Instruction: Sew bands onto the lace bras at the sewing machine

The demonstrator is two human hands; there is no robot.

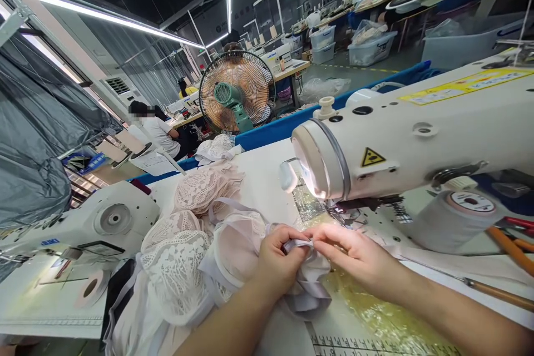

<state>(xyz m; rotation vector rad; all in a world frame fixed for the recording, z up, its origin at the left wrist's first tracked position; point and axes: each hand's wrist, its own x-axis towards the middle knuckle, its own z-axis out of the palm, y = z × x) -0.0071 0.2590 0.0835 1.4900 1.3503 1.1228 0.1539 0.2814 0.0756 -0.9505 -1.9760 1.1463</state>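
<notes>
My left hand [280, 256] is closed, pinching the greyish edge of a lace bra [237, 242] between thumb and fingers. Close beside it, my right hand [354, 250] pinches the same edge, its fingertips almost meeting the left ones. Part of the bra's band [308, 295] hangs in satin-like folds below the hands. Both hands are just in front of the needle area of a white sewing machine [384, 139]. More lace bras [177, 267] lie heaped left of my left hand, with lace cups [208, 183] stacked behind them.
A thread cone [446, 222] and a wooden-handled tool [500, 292] lie at the right. A second sewing machine [112, 217] stands left, near a tape roll [92, 288]. Beyond the table are a large fan [237, 94] and a seated person [161, 130]. A ruler strip [354, 345] marks the front edge.
</notes>
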